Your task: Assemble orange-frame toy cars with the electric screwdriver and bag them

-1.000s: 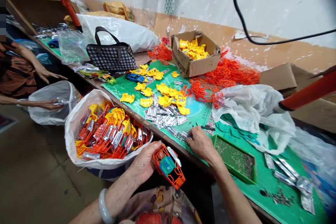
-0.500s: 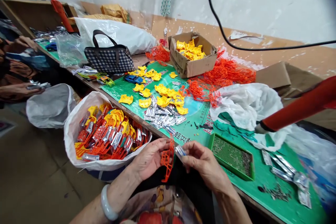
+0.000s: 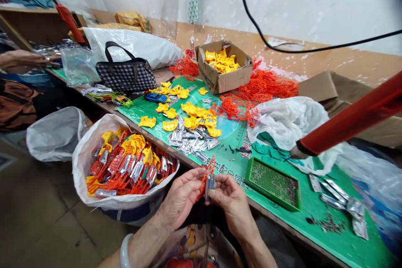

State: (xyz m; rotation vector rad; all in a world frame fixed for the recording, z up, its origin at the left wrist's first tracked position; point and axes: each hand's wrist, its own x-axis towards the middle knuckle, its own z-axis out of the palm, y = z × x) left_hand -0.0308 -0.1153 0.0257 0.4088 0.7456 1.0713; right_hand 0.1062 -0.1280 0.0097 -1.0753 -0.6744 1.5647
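My left hand is closed on an orange plastic frame, an open lattice piece that is partly hidden by the fingers. A shiny silver plastic part, flat and narrow, is pinched in my right hand. The two pieces are close together in front of me at the table's near edge; whether they touch I cannot tell. More silver parts lie heaped on the table, beside yellow plastic shells. To the left, a white sack holds many orange, yellow and silver assemblies.
A green tray of small metal bits sits right of my hands. A red electric screwdriver slants in from the right. Behind are a cardboard box of yellow shells, orange frames and a checked bag. Another person's hand shows far left.
My right hand has brought the silver part up against or beside the orange frame, and turned it more upright. The other person's arm has moved to the table. The view has shifted slightly.
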